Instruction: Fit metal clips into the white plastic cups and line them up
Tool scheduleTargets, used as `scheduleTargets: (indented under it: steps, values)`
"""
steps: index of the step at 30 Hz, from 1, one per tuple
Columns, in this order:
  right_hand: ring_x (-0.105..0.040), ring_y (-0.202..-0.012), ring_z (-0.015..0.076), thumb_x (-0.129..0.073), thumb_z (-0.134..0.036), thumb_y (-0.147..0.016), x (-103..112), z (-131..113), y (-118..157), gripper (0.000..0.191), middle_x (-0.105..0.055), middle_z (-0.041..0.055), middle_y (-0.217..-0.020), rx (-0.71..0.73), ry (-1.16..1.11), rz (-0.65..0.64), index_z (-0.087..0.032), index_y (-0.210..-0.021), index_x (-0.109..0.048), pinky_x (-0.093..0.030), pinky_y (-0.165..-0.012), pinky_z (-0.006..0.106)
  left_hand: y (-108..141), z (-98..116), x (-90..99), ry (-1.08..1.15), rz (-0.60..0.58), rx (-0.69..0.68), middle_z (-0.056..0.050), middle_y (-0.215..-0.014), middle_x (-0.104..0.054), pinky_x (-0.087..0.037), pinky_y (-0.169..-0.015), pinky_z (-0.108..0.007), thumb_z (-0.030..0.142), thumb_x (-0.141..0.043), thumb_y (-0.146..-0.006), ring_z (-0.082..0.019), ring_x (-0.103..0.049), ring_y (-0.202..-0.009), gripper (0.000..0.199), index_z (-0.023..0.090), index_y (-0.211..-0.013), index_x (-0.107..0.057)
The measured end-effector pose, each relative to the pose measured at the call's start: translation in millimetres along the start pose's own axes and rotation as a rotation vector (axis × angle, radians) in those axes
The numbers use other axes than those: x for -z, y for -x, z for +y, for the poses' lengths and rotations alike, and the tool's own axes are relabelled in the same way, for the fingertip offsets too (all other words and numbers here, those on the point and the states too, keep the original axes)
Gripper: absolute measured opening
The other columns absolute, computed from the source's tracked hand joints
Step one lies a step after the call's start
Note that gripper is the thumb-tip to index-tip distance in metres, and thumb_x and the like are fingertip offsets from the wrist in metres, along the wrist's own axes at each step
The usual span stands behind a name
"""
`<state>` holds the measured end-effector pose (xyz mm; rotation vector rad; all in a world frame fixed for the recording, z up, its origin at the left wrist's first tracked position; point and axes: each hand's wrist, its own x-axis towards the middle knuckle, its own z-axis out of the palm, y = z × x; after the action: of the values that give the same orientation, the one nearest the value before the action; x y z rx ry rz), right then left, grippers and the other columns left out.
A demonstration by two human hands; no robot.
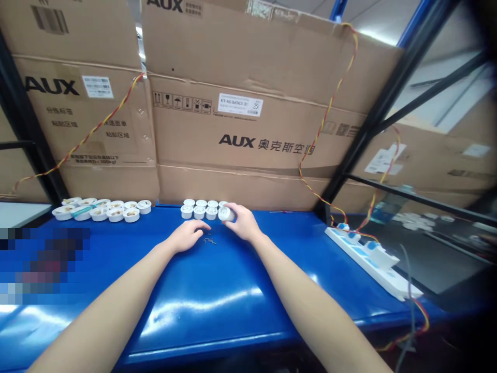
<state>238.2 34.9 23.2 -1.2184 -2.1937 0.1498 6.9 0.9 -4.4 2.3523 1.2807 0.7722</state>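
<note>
My right hand (244,223) grips a round white cup (225,213) at the right end of a double row of similar white cups (199,212). The held cup is tilted a little towards me. My left hand (187,236) rests low over the blue table, in front of the row's left part, its fingers apart and pointing right. Close to its fingertips lie several small dark screw-like pieces (210,240) on the blue surface.
At the back left stands another group of white cups (115,214) with brownish contents. A white power strip (373,264) with blue-and-white plugs lies at the right edge of the blue table (209,300). Cardboard boxes (248,176) wall the back; twisted red-yellow wires hang there.
</note>
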Motion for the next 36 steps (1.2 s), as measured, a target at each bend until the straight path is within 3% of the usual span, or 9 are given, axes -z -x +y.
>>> scheduleTargets:
  steps: [2,4,9,13,19,23,26,31,36]
  values:
    - [-0.055,-0.106,0.0209,-0.058,-0.039,-0.082,-3,13,-1,0.050,-0.060,0.0061,-0.120,-0.157,-0.015,0.138,-0.023,-0.128,-0.048,-0.041,-0.091,0.031,0,1,-0.1,-0.030,-0.047,-0.023,0.001,-0.119,-0.066,-0.041,-0.102,-0.032,0.018,-0.040,-0.079,-0.020,-0.057,-0.112,0.041,0.024,-0.109,-0.067]
    - [-0.057,-0.102,0.0208,-0.053,-0.045,-0.085,-8,29,-1,0.051,-0.061,0.0079,-0.116,-0.325,0.015,0.158,-0.022,-0.129,-0.044,-0.042,-0.088,0.031,1,2,-0.1,-0.054,-0.070,-0.035,0.001,-0.120,-0.065,-0.040,-0.103,-0.032,0.018,-0.039,-0.081,-0.020,-0.056,-0.113,0.040,0.024,-0.109,-0.067]
    - [-0.055,-0.110,0.0268,-0.047,-0.049,-0.089,-19,57,-3,0.051,-0.060,0.0136,-0.118,-0.531,0.171,-0.107,-0.020,-0.130,-0.042,-0.039,-0.091,0.036,1,4,0.4,-0.049,-0.088,-0.065,0.001,-0.116,-0.067,-0.041,-0.102,-0.030,0.018,-0.038,-0.082,-0.019,-0.058,-0.110,0.040,0.024,-0.106,-0.069]
    - [-0.052,-0.116,0.0274,-0.043,-0.038,-0.092,-22,61,-4,0.047,-0.057,0.0122,-0.125,-0.447,0.221,-0.212,-0.021,-0.135,-0.039,-0.039,-0.093,0.037,1,4,-0.7,-0.068,-0.090,-0.086,0.000,-0.126,-0.062,-0.037,-0.106,-0.032,0.017,-0.040,-0.081,-0.019,-0.053,-0.118,0.043,0.023,-0.117,-0.063]
    - [-0.051,-0.118,0.0271,-0.046,-0.033,-0.088,-23,57,-2,0.051,-0.055,0.0115,-0.129,-0.431,0.190,-0.214,-0.021,-0.137,-0.039,-0.039,-0.094,0.037,2,6,-1.1,-0.122,-0.189,-0.145,0.000,-0.139,-0.051,-0.029,-0.112,-0.037,0.019,-0.039,-0.086,-0.020,-0.042,-0.131,0.047,0.025,-0.130,-0.053]
    - [-0.053,-0.112,0.0246,-0.053,-0.026,-0.080,-16,52,-3,0.053,-0.059,0.0106,-0.122,-0.491,0.156,-0.003,-0.018,-0.132,-0.043,-0.040,-0.092,0.033,2,8,0.1,-0.113,-0.201,-0.154,0.002,-0.135,-0.055,-0.029,-0.112,-0.036,0.018,-0.036,-0.087,-0.019,-0.042,-0.130,0.046,0.027,-0.127,-0.057]
    - [-0.059,-0.093,0.0188,-0.047,-0.023,-0.081,-7,39,-3,0.035,-0.066,0.0046,-0.101,-0.368,0.065,0.149,-0.020,-0.115,-0.054,-0.043,-0.084,0.028,2,9,0.4,-0.082,-0.215,-0.155,0.004,-0.133,-0.057,-0.029,-0.112,-0.034,0.017,-0.034,-0.087,-0.018,-0.043,-0.130,0.046,0.027,-0.124,-0.059]
    - [-0.058,-0.071,0.0145,-0.050,-0.028,-0.083,-10,7,1,0.017,-0.066,0.0002,-0.078,0.009,-0.058,-0.040,-0.021,-0.087,-0.065,-0.042,-0.069,0.024,2,8,1.2,0.026,-0.200,-0.113,0.003,-0.128,-0.060,-0.031,-0.110,-0.031,0.019,-0.031,-0.087,-0.018,-0.047,-0.127,0.044,0.026,-0.113,-0.067]
    - [-0.058,-0.070,0.0136,-0.054,-0.027,-0.082,-21,-2,4,0.017,-0.069,0.0005,-0.080,0.079,-0.089,-0.227,-0.021,-0.085,-0.069,-0.041,-0.066,0.024,2,5,3.4,0.020,-0.041,-0.049,0.000,-0.120,-0.065,-0.041,-0.101,-0.030,0.024,-0.037,-0.086,-0.019,-0.057,-0.112,0.038,0.024,-0.112,-0.065]
